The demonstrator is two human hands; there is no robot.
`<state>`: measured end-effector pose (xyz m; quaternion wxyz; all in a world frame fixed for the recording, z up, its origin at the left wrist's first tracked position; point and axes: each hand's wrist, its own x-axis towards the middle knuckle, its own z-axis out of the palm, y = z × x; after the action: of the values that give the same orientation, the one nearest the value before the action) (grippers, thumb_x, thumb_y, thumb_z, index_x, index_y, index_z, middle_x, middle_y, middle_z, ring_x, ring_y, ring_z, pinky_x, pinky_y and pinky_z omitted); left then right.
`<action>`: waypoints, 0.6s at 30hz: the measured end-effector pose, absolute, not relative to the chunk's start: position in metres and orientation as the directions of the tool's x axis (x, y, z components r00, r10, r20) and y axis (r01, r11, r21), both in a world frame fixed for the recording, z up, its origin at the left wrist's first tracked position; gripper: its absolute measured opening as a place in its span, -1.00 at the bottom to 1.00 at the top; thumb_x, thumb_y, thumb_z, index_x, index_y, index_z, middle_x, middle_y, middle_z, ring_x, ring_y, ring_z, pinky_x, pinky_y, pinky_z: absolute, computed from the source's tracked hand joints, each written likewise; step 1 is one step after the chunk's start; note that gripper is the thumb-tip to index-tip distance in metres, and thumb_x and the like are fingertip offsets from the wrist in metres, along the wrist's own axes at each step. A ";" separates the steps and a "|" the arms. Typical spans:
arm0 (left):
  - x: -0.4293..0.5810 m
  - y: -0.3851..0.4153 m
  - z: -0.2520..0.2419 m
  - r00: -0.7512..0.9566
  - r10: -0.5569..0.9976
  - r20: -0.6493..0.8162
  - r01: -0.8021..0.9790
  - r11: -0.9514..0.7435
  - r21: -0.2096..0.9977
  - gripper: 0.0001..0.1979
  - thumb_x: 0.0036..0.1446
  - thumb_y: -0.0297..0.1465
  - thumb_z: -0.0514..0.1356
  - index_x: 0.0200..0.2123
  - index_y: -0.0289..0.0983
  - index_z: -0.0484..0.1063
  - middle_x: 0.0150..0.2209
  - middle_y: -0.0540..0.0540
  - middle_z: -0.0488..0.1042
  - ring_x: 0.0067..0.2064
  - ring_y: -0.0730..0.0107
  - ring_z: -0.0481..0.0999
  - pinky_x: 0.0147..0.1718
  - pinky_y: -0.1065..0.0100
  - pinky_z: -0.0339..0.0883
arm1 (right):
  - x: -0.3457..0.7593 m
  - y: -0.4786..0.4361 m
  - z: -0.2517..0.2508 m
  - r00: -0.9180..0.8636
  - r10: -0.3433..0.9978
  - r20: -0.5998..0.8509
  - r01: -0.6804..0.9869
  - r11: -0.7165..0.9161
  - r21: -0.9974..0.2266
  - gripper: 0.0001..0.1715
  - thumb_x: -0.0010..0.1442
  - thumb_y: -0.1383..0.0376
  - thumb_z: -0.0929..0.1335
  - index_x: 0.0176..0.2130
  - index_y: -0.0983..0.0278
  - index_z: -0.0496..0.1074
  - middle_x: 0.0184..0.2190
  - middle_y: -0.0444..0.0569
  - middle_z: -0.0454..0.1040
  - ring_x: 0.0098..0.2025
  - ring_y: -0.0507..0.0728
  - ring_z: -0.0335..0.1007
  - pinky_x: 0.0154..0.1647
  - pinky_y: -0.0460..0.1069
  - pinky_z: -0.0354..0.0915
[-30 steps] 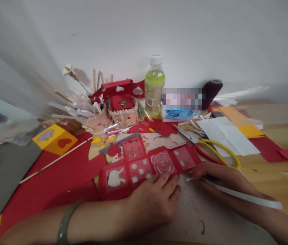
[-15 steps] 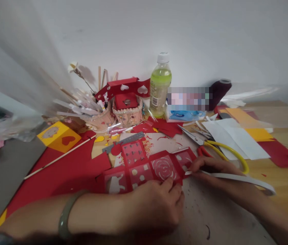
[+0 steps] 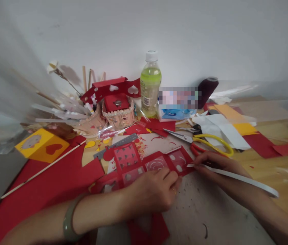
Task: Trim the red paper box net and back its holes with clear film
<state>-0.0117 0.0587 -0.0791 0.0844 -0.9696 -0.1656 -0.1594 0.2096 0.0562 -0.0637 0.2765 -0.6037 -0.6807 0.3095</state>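
My right hand (image 3: 211,168) pinches a long, narrow strip of white tape (image 3: 246,180). The strip's short end points at the edge of a red paper cutout (image 3: 168,158), while its long tail runs back over my right forearm. Several joined panels make up the cutout, with shapes cut through them and clear film behind. Over its middle lies my left hand (image 3: 156,190), fingers curled together on the paper and thumb hidden. One panel shows below the left wrist. Scissors (image 3: 188,137) with yellow and red handles lie just beyond my right hand.
Behind stand a green drink bottle (image 3: 151,86), a tissue pack (image 3: 177,114), a dark thread cone (image 3: 207,91) and decorated cups (image 3: 119,115). At left are a yellow box (image 3: 41,145), a thin stick (image 3: 44,169) and red paper (image 3: 36,190). White sheets (image 3: 223,127) lie right.
The view has shifted, so the background things sit further left. My left hand's fingers are more curled and it has lifted slightly. My right hand still pinches the strip beside the cutout's right end.
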 end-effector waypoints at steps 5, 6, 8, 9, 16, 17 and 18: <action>-0.009 0.060 -0.083 0.861 0.324 0.392 0.390 -0.916 -0.098 -0.87 0.20 -0.51 0.06 -0.24 -0.41 0.38 -0.44 -0.06 0.34 -0.41 0.37 0.36 -0.56 0.36 0.20 | 0.209 0.049 -0.068 -0.061 0.990 0.130 0.691 0.136 -0.710 -0.81 0.08 0.14 0.33 -0.39 0.20 0.44 -0.39 -0.07 0.50 -0.31 0.16 0.42 -0.34 0.02 0.36; -0.009 0.060 -0.084 0.853 0.330 0.405 0.398 -0.912 -0.095 -0.88 0.20 -0.50 0.05 -0.26 -0.40 0.37 -0.45 -0.06 0.34 -0.42 0.37 0.36 -0.56 0.35 0.20 | 0.206 0.048 -0.067 -0.084 0.990 0.115 0.679 0.141 -0.721 -0.81 0.08 0.14 0.33 -0.39 0.20 0.43 -0.41 -0.08 0.50 -0.34 0.14 0.42 -0.38 0.00 0.35; -0.009 0.061 -0.087 0.840 0.335 0.426 0.408 -0.908 -0.091 -0.89 0.21 -0.50 0.05 -0.32 -0.37 0.36 -0.46 -0.05 0.33 -0.43 0.38 0.36 -0.56 0.35 0.19 | 0.200 0.048 -0.061 -0.173 0.985 0.020 0.640 0.128 -0.758 -0.82 0.09 0.15 0.32 -0.41 0.21 0.42 -0.46 -0.09 0.48 -0.40 0.10 0.40 -0.44 -0.03 0.33; -0.009 0.061 -0.088 0.837 0.337 0.432 0.412 -0.907 -0.090 -0.89 0.20 -0.51 0.05 -0.35 -0.36 0.35 -0.47 -0.04 0.33 -0.43 0.38 0.36 -0.57 0.36 0.18 | 0.197 0.049 -0.059 -0.224 0.974 -0.038 0.626 0.114 -0.771 -0.81 0.09 0.16 0.31 -0.43 0.21 0.41 -0.47 -0.10 0.47 -0.42 0.09 0.39 -0.45 -0.04 0.32; -0.010 0.059 -0.091 0.835 0.318 0.449 0.403 -0.909 -0.106 -0.89 0.19 -0.54 0.05 -0.36 -0.37 0.34 -0.47 -0.04 0.31 -0.42 0.40 0.34 -0.58 0.38 0.17 | 0.195 0.060 -0.063 -0.289 0.946 -0.143 0.638 0.079 -0.766 -0.83 0.08 0.18 0.30 -0.45 0.22 0.34 -0.47 -0.09 0.45 -0.41 0.10 0.37 -0.43 -0.03 0.28; -0.011 0.059 -0.092 0.835 0.316 0.451 0.402 -0.909 -0.107 -0.90 0.18 -0.54 0.06 -0.36 -0.37 0.34 -0.47 -0.04 0.31 -0.42 0.40 0.34 -0.58 0.38 0.17 | 0.195 0.060 -0.066 -0.271 0.952 -0.143 0.646 0.070 -0.760 -0.83 0.08 0.18 0.30 -0.45 0.23 0.34 -0.48 -0.09 0.45 -0.41 0.10 0.37 -0.43 -0.03 0.28; -0.011 0.059 -0.092 0.835 0.313 0.453 0.399 -0.910 -0.107 -0.91 0.17 -0.54 0.07 -0.35 -0.37 0.35 -0.47 -0.04 0.32 -0.42 0.40 0.34 -0.58 0.38 0.17 | 0.196 0.059 -0.067 -0.263 0.954 -0.143 0.652 0.066 -0.756 -0.83 0.07 0.18 0.30 -0.45 0.23 0.34 -0.47 -0.08 0.45 -0.41 0.10 0.37 -0.43 -0.03 0.28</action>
<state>-0.0109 0.0588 -0.0921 0.0989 -0.9527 -0.1870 -0.2181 0.1956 0.0592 -0.0672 0.2026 -0.5724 -0.7013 0.3735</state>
